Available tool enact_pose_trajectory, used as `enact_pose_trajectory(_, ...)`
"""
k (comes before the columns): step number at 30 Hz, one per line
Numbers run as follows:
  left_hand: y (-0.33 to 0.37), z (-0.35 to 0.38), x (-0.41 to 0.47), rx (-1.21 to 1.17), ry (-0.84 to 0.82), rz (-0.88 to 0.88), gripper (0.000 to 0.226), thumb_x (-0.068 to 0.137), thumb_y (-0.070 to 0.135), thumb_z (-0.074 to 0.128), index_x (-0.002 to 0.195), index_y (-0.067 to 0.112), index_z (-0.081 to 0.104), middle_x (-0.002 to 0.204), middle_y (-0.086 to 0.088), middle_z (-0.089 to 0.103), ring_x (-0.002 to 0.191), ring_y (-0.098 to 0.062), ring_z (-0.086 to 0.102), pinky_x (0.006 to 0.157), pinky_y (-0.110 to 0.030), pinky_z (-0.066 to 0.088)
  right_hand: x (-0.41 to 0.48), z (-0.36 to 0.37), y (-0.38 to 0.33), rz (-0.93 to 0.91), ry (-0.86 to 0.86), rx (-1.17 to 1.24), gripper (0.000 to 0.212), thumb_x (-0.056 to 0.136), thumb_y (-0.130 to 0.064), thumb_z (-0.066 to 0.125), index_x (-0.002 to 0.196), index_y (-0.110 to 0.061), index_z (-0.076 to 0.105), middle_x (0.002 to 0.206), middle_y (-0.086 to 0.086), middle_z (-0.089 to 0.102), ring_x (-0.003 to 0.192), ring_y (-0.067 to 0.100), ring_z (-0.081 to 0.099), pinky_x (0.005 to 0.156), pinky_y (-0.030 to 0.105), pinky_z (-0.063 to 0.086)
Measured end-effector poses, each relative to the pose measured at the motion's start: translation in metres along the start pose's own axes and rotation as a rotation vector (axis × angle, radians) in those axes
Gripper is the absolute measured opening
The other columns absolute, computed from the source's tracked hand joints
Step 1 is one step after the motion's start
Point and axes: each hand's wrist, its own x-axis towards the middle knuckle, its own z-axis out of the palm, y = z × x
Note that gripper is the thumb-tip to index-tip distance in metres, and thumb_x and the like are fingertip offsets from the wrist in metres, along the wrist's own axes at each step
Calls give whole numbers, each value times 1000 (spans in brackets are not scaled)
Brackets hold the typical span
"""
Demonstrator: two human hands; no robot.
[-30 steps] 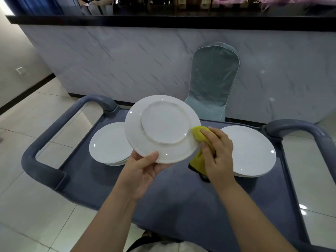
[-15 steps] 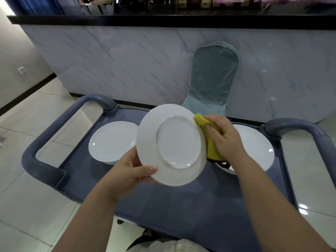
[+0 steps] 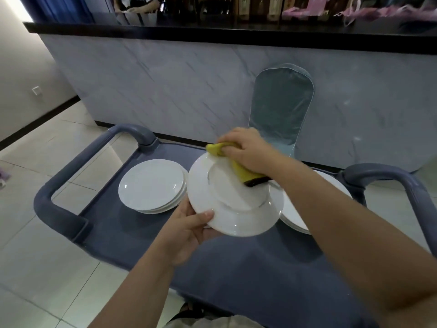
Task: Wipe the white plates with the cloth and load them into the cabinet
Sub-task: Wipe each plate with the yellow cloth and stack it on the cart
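The left hand [image 3: 189, 230] is gripping the plate [image 3: 236, 216] by its near rim, underside up, now lying flatter over the cart [image 3: 142, 245]. The right hand [image 3: 246, 150] is clutching the cloth [image 3: 243, 172], which has slid from the right rim to the far rim.

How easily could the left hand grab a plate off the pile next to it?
Probably not yet: the left hand grips the raised plate. Nothing blocks the left stack, so once freed, likely yes.

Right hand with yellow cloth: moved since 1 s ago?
Yes. The right hand, gripping the yellow cloth, went from the right stack of white plates away toward the pale blue covered chair.
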Motion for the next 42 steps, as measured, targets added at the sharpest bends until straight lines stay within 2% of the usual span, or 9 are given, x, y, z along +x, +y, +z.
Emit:
enact_pose_trajectory(4, -9, -3, 2, -165, 61, -48, 60, 75, 0, 69, 131, 16, 54, 125, -11, 66, 105, -31, 68, 69, -40, 60, -40, -10, 40, 248, 46, 275, 25, 94, -26, 58, 90, -50, 65, 94, -30, 58, 94, 2, 55, 70, 8, 36)
enact_pose_trajectory(9, -16, 10, 20, -255, 188, -39, 56, 75, -3, 58, 128, 16, 53, 113, -9, 72, 97, -29, 71, 65, -38, 60, -120, 46, 39, 363, 445, 251, 23, 90, -30, 55, 106, -25, 71, 106, -5, 63, 106, 24, 54, 97, 38, 40)
enact_pose_trajectory(14, -24, 29, 42, -307, 232, -18, 45, 94, 4, 49, 138, 14, 47, 108, -13, 72, 89, -24, 73, 63, -33, 59, -135, 101, -13, 46, 492, -91, 30, 92, -29, 52, 117, -24, 68, 124, 5, 57, 101, 25, 45, 91, 32, 37)
enact_pose_trajectory(18, -18, 22, 40, -245, 165, -9, 50, 84, 1, 57, 131, 17, 52, 124, -14, 66, 106, -32, 67, 70, -42, 60, -137, 71, 31, 213, 608, 93, 28, 93, -30, 52, 115, -29, 68, 121, 1, 58, 106, 26, 46, 101, 18, 28)
enact_pose_trajectory(22, -1, 14, 29, 127, -33, -22, 53, 79, -3, 66, 127, 15, 52, 118, -10, 69, 101, -32, 69, 68, -43, 59, -118, 18, 69, 268, 456, 198, 27, 92, -26, 52, 113, -24, 68, 109, 1, 63, 107, 28, 54, 101, 36, 37)
enact_pose_trajectory(26, 5, 24, 26, 333, -123, -8, 53, 76, 1, 69, 124, 19, 54, 114, -9, 70, 103, -29, 69, 69, -43, 59, -74, -12, 42, 157, 444, 75, 25, 97, -16, 55, 118, -17, 68, 117, 6, 61, 108, 31, 53, 100, 45, 38)
enact_pose_trajectory(34, 9, 19, 30, 169, 7, 100, 53, 78, -2, 68, 124, 18, 55, 117, -12, 68, 105, -32, 67, 70, -44, 58, -84, 11, -22, -451, 106, -257, 25, 89, -12, 63, 110, -18, 73, 126, 13, 60, 93, 39, 53, 85, 51, 46)
enact_pose_trajectory(37, 8, 18, 32, 148, -10, 85, 54, 79, -3, 70, 127, 16, 53, 119, -13, 68, 107, -33, 66, 72, -46, 58, -59, -1, -18, -350, 206, -221, 26, 91, -12, 62, 114, -19, 72, 125, 12, 60, 98, 39, 52, 92, 47, 43)
enact_pose_trajectory(42, 5, 14, 33, -114, 18, 17, 49, 79, -3, 63, 124, 14, 56, 116, -11, 70, 101, -31, 69, 69, -41, 59, -22, -23, 23, 188, 257, -35, 27, 97, -28, 52, 120, -29, 66, 125, 0, 58, 115, 29, 45, 101, 41, 35)
